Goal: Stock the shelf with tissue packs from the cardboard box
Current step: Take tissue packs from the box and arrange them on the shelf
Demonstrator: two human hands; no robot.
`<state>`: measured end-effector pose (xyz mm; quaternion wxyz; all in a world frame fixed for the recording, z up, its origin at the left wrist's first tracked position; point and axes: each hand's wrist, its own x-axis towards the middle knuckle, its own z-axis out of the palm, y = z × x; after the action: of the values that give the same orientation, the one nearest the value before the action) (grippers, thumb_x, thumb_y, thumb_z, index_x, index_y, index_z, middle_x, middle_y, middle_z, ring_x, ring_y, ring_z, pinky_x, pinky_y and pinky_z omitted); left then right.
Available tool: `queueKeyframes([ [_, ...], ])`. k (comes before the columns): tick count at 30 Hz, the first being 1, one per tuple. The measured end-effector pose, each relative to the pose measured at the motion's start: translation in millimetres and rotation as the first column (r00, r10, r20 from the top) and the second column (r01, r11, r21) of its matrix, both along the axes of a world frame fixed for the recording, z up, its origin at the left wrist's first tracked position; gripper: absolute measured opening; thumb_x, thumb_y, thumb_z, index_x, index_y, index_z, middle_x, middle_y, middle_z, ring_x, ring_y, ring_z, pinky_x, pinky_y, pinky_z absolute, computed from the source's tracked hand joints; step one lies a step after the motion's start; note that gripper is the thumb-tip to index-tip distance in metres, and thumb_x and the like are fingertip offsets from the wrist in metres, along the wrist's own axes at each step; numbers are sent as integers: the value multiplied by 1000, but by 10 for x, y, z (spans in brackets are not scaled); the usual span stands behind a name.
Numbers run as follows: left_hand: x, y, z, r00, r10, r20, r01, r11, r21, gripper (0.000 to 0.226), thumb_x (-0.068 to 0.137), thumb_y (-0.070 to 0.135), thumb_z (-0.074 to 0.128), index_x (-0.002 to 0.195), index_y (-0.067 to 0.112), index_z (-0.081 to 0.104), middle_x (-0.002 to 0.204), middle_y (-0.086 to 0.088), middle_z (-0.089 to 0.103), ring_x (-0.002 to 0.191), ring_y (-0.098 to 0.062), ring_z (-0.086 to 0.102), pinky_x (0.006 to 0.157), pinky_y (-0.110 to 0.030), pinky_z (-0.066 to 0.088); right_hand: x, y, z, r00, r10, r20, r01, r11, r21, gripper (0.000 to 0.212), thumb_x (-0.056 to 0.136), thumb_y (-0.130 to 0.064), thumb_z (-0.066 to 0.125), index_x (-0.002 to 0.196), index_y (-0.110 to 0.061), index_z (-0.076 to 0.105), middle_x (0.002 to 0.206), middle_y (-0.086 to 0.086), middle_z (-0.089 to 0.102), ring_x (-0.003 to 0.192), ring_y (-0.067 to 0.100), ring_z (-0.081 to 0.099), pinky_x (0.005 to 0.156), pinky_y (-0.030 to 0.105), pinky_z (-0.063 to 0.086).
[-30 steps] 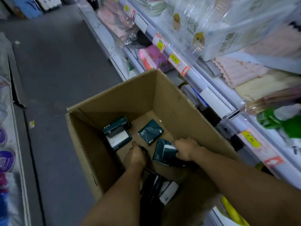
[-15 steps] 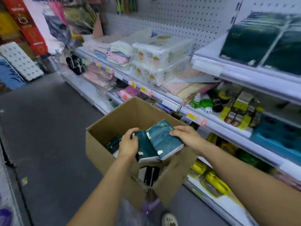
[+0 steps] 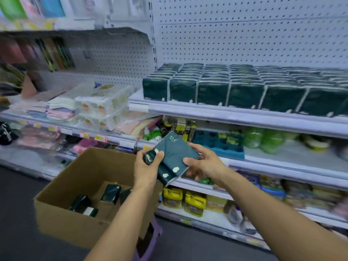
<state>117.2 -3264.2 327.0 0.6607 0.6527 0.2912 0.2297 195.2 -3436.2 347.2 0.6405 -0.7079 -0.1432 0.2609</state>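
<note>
My left hand [image 3: 146,167] and my right hand [image 3: 204,162] hold two dark green tissue packs [image 3: 172,155] between them, pressed side by side above the open cardboard box [image 3: 75,187]. The left hand grips the smaller-looking left pack, the right hand grips the larger one from its right end. Several more green packs [image 3: 110,194] lie at the bottom of the box. Up and to the right, the white shelf [image 3: 235,114] carries rows of the same green packs [image 3: 235,87], standing upright.
White pegboard backs the shelf. Left of it sit white paper bundles [image 3: 102,106] and folded cloths. Lower shelves hold green bottles [image 3: 263,138], a blue tray and yellow bags [image 3: 194,202]. The box stands on a purple stool [image 3: 150,240] in a grey aisle.
Both hands went from reaching into the box to lifting two packs out and up towards the shelf. The view swung up from the box to the shelf.
</note>
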Motion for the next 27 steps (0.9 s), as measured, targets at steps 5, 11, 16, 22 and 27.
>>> queueKeyframes([
  [5,303,-812,152,982,-169,80,177,979,-98,32,86,17,75,109,23,55,110,-5,63,92,-23,67,70,-39,61,159,-1005,206,956,-282,88,283,959,-7,55,82,-8,76,129,-12,48,89,9,66,56,18,59,41,25,39],
  [11,843,-2010,390,934,-338,115,342,940,-9,32,88,13,73,111,27,54,113,-4,63,96,-21,65,74,-34,57,404,-2603,601,852,-464,242,472,881,27,33,83,-4,73,110,-16,58,83,14,60,54,15,55,42,27,36],
  [16,1245,-2963,549,897,-433,87,433,901,16,37,88,15,72,118,26,54,116,-3,60,100,-25,65,86,-51,57,739,-3919,875,688,-552,471,607,794,43,35,85,-6,73,107,-31,63,94,22,62,67,22,53,52,31,42],
  [22,1656,-3796,679,895,-433,108,437,899,-14,36,90,15,70,120,21,53,115,-4,62,97,-24,66,84,-47,58,1410,-4847,1084,473,-525,708,713,700,43,41,82,-13,76,115,-12,51,83,-2,48,69,14,45,60,11,40],
  [27,1836,-4083,735,913,-390,119,397,917,-39,32,90,13,70,115,23,52,111,-1,62,95,-22,66,84,-45,59,1939,-4971,988,505,-431,748,675,737,-31,37,82,-15,77,108,-22,50,79,-7,51,69,15,47,67,27,43],
])
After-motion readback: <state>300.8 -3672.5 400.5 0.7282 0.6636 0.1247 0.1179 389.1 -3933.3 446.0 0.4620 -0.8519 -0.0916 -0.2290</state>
